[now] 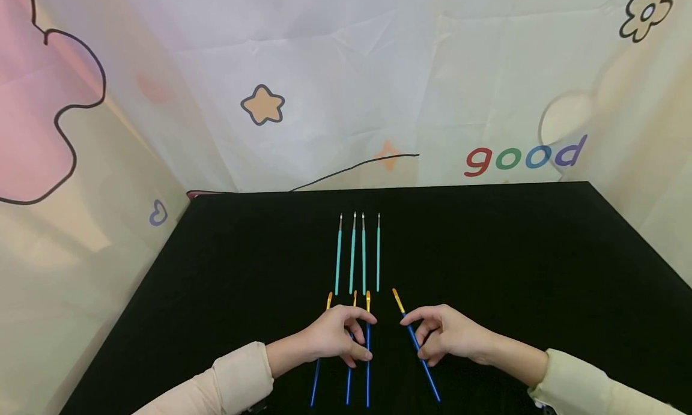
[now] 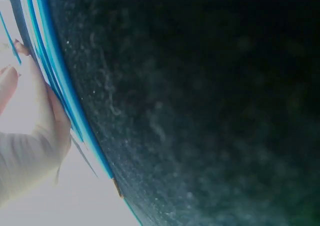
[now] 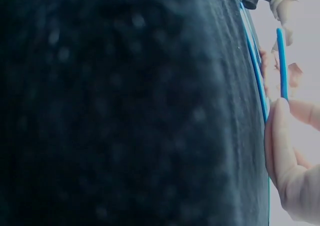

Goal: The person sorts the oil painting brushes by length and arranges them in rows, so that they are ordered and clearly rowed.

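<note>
In the head view, several turquoise brushes (image 1: pixel 352 262) lie in a row, bristles pointing away. Nearer me are several blue paintbrushes with golden ferrules. My right hand (image 1: pixel 454 337) pinches the rightmost blue paintbrush (image 1: pixel 430 380), tilted with its handle end to the right; the right wrist view shows this handle (image 3: pixel 281 61) raised off the table. My left hand (image 1: pixel 337 334) bends over the other blue paintbrushes, thumb and index finger right at the third one (image 1: pixel 368 379). I cannot tell whether they pinch it. Its palm side hides parts of the left two, the outermost paintbrush (image 1: pixel 316 382) and its neighbour (image 1: pixel 348 385).
A black-covered table (image 1: pixel 513 253) carries all the brushes. Behind and beside it hangs a pale printed cloth (image 1: pixel 346 90) with a star, a flower and the word good. The turquoise row lies just beyond the blue bristle tips.
</note>
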`<state>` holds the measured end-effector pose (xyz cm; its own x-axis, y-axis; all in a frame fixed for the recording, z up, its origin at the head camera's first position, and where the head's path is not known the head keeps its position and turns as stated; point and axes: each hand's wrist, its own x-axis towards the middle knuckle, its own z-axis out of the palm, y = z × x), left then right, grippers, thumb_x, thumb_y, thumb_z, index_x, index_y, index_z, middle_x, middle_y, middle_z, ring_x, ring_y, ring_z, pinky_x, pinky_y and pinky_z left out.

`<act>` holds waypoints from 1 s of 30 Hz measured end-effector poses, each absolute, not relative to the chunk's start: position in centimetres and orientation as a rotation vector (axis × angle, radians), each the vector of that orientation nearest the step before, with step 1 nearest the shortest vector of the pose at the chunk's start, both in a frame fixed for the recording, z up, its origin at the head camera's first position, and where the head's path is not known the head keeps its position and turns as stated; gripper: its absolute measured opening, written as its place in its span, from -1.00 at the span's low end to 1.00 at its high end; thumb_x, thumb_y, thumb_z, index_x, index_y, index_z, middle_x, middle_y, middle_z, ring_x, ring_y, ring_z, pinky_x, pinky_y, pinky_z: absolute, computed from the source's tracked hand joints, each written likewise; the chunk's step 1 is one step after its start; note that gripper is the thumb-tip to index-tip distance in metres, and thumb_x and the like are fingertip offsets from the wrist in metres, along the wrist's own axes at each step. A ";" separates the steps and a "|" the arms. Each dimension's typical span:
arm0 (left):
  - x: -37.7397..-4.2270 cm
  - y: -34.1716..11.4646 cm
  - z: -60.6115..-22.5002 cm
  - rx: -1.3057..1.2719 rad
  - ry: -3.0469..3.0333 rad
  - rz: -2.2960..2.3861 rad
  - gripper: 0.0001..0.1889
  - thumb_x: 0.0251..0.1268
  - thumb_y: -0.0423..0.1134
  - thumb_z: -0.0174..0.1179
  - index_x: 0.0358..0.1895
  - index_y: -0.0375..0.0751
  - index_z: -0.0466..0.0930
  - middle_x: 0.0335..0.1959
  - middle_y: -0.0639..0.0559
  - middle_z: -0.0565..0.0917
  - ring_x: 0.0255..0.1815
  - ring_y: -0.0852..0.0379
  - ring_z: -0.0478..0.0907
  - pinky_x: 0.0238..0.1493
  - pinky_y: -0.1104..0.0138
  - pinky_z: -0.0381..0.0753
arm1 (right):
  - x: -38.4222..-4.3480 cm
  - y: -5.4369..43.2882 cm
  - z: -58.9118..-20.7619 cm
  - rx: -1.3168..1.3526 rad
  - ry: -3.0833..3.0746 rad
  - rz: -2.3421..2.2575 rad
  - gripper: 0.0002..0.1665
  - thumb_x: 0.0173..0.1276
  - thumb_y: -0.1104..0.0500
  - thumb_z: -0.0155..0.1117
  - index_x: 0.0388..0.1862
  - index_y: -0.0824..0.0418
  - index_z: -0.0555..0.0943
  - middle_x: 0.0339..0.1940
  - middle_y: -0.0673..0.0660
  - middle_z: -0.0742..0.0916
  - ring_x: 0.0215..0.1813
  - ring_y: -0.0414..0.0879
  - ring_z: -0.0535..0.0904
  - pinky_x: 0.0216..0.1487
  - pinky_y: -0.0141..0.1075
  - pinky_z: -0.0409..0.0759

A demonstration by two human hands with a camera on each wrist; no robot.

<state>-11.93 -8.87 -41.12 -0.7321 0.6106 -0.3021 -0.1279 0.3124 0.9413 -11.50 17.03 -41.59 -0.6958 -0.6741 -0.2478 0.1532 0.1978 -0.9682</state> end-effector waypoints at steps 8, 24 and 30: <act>-11.7 -9.6 -40.5 0.407 1.906 1.530 -0.51 -0.01 -0.51 0.26 0.09 -0.35 0.42 -0.45 -0.09 0.52 -0.56 0.06 0.58 -0.45 0.23 0.63 | -11.3 16.1 -41.8 -0.445 1.806 -1.588 -0.40 0.06 0.43 0.21 0.14 0.46 0.34 -0.38 0.22 0.57 -0.42 -0.04 0.60 -0.38 -0.19 0.63; -12.0 -11.7 -39.4 0.460 1.872 1.571 -0.45 0.06 -0.50 0.20 0.19 -0.41 0.30 -0.39 -0.09 0.51 -0.42 -0.03 0.62 -0.35 0.18 0.63 | -11.3 14.3 -41.7 -0.412 1.835 -1.566 -0.43 0.06 0.42 0.25 0.10 0.46 0.35 -0.44 0.19 0.61 -0.45 -0.07 0.61 -0.42 -0.21 0.63; -12.6 -12.7 -39.1 0.475 1.899 1.614 -0.46 0.09 -0.49 0.19 0.19 -0.44 0.30 -0.39 -0.08 0.51 -0.40 -0.08 0.60 -0.35 0.16 0.63 | -11.5 14.6 -41.7 -0.434 1.881 -1.552 -0.45 0.11 0.40 0.24 0.11 0.45 0.37 -0.47 0.18 0.64 -0.47 -0.05 0.61 -0.45 -0.20 0.62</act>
